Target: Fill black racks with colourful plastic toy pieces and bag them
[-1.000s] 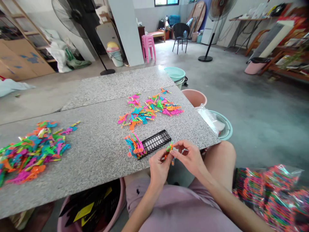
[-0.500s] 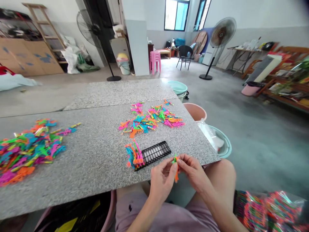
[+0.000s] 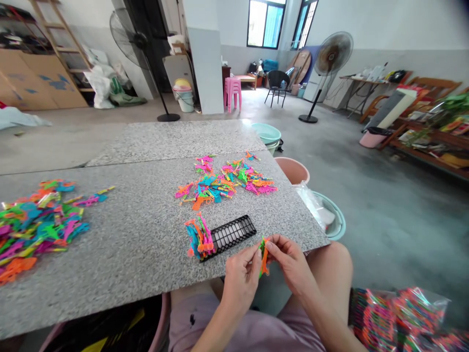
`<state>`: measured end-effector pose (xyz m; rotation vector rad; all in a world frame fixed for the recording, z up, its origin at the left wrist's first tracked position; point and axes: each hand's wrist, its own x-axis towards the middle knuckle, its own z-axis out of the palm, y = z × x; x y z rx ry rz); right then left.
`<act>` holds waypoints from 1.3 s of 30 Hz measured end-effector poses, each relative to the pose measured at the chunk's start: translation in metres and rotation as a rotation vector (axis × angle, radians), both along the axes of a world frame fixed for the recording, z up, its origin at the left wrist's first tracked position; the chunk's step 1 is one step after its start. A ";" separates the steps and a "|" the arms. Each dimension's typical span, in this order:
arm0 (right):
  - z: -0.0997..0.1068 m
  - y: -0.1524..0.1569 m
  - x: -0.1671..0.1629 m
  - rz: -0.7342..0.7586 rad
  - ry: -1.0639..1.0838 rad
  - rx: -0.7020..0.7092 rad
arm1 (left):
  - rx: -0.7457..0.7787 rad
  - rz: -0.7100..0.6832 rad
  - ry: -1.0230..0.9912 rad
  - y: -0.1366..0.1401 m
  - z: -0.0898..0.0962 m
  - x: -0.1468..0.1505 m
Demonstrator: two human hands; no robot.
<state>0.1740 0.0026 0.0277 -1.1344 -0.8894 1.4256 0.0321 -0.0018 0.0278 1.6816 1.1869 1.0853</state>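
Note:
My left hand (image 3: pixel 242 275) pinches a small green plastic toy gun (image 3: pixel 262 250) just off the table's front edge. Right against it, an orange toy gun (image 3: pixel 265 261) is gripped by my right hand (image 3: pixel 289 260). Fingers cover much of both pieces. On the table just beyond my hands lies a black mesh basket (image 3: pixel 234 232). Several toy guns in blue, pink, green and orange (image 3: pixel 200 238) stand packed at its left end, with round orange tips toward me.
Loose colourful toy guns lie in a pile (image 3: pixel 216 186) behind the basket, and a larger pile (image 3: pixel 44 220) covers the left of the granite table (image 3: pixel 142 244). Basins (image 3: pixel 293 171) stand along the right edge. Filled clear bags (image 3: pixel 381 313) sit low right. A pink-rimmed bin (image 3: pixel 165 313) stands underneath.
The green toy gun now lies alongside the orange one and shows more of its length between my fingers. The whole view has shifted slightly; the basket and piles stay put.

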 end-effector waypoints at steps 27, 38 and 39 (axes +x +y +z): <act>0.026 -0.015 0.009 -0.099 -0.234 0.086 | 0.054 -0.013 -0.019 -0.010 0.023 0.012; 0.036 -0.019 0.009 -0.140 -0.327 0.095 | 0.069 0.029 -0.023 -0.014 0.021 0.013; 0.037 -0.020 0.009 -0.149 -0.342 0.097 | 0.074 0.031 -0.026 -0.014 0.021 0.013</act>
